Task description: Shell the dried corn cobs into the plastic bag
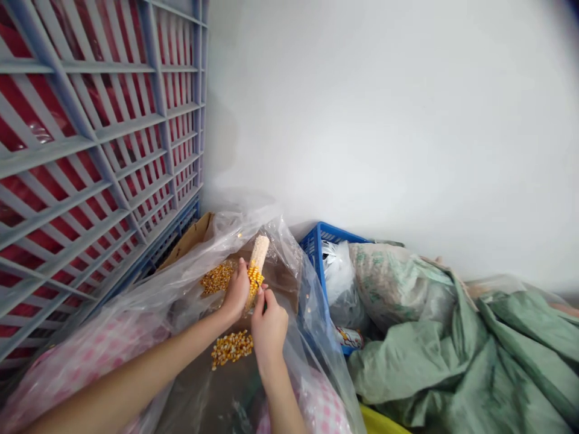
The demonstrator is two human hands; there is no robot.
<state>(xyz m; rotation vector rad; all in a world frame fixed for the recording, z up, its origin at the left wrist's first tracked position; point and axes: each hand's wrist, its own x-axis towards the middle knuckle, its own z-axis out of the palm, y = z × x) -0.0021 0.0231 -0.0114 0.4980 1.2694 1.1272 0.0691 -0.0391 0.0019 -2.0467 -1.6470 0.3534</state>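
A corn cob (259, 256) is held upright at a slant over a clear plastic bag (154, 301). Its upper part is stripped pale, while yellow kernels still cover the lower part. My left hand (236, 292) is wrapped round the cob from the left. From the lower right, my right hand (269, 319) is closed against the cob's lower end, its thumb pressed on the kernels. Loose corn kernels (231, 348) lie in a pile inside the bag below my hands. Another heap of kernels (216, 278) sits behind my left hand.
Grey-purple slatted crates (131, 126) with red contents rise on the left. Behind the bag is a cardboard box (190, 241). On the right stand a blue basket (321, 271), a stuffed woven sack (398, 283) and crumpled green cloth (420, 367). A white wall (384, 120) closes the back.
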